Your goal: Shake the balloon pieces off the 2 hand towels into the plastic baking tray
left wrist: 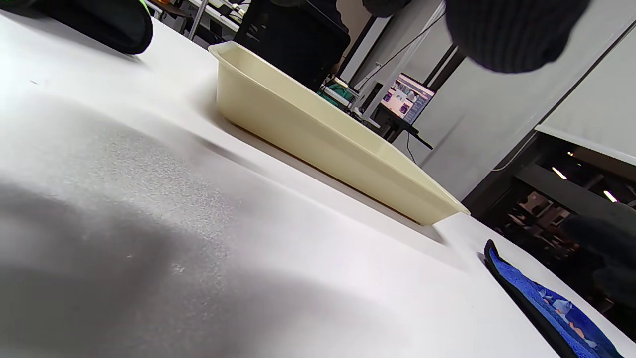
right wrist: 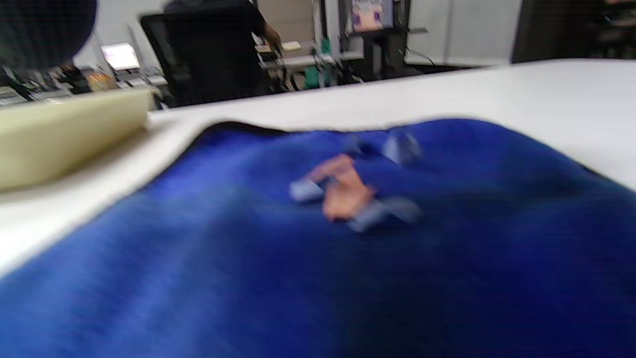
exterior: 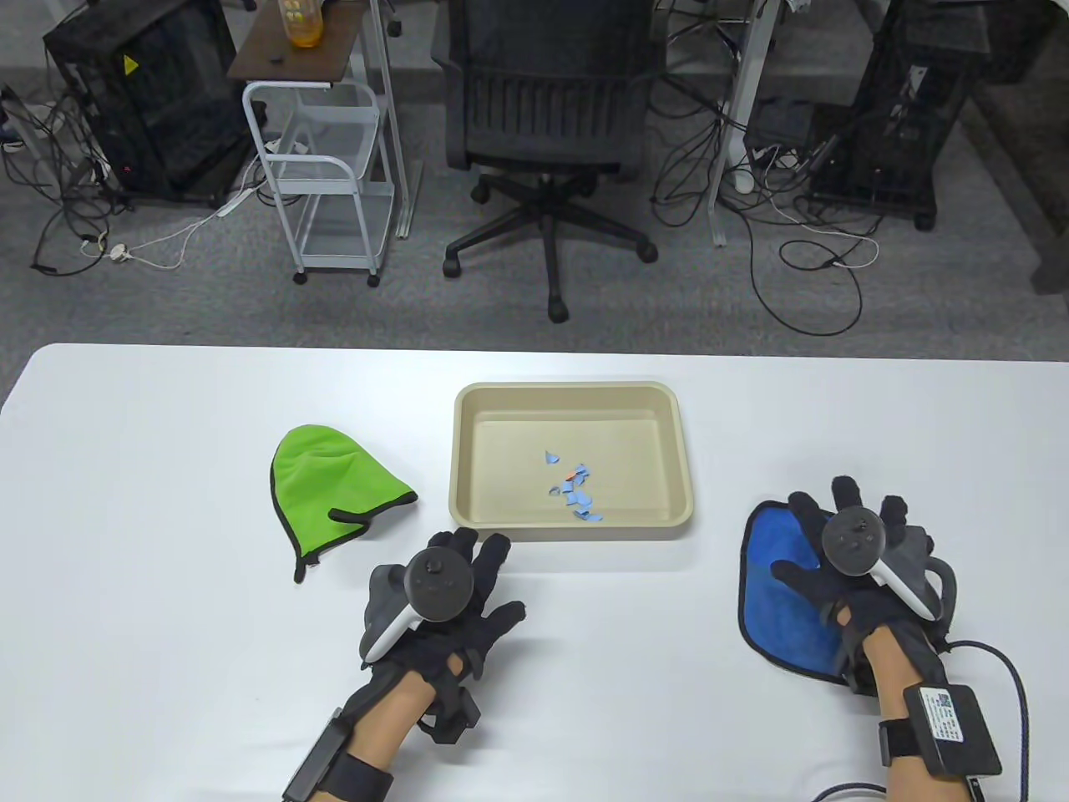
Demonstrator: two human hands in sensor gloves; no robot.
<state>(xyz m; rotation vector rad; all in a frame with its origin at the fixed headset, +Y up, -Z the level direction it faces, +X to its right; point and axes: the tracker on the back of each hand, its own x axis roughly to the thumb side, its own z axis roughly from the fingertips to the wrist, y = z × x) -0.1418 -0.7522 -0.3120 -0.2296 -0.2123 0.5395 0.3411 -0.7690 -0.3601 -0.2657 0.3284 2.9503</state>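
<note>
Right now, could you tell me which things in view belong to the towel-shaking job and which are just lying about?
Job:
- green towel
- blue towel, pieces still on it
- baking tray
- balloon pieces in the tray
- left hand, right hand

Lying about:
- office chair
- white cart
- floor cables

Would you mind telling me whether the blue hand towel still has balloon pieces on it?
Yes: the blue hand towel lies spread on the table with several pale blue and orange balloon pieces on it.
</note>
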